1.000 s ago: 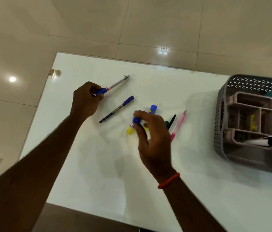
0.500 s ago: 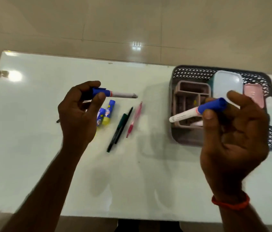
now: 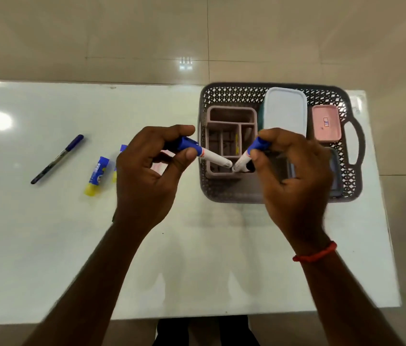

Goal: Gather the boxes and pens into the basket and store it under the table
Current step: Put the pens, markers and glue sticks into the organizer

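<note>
A grey perforated basket (image 3: 224,193) stands on the right side of the white table (image 3: 47,245). It holds a pink divided organiser (image 3: 232,116), a white-lidded box (image 3: 285,109), a small pink box (image 3: 326,123) and a dark box (image 3: 335,176). My left hand (image 3: 147,176) grips a blue-capped white marker (image 3: 212,158) over the basket's left rim. My right hand (image 3: 294,176) holds a second blue-capped marker (image 3: 244,161), tip down over the organiser. The two marker tips almost touch.
A dark blue pen (image 3: 57,159) lies at the left of the table. A blue and yellow glue stick (image 3: 97,176) lies beside it, with a second one (image 3: 122,151) partly hidden behind my left hand. Tiled floor surrounds the table.
Both hands have moved to the basket with their markers. My left hand travelled right from the pens, and my right hand lowered its marker toward the organiser. The view shifted right.
</note>
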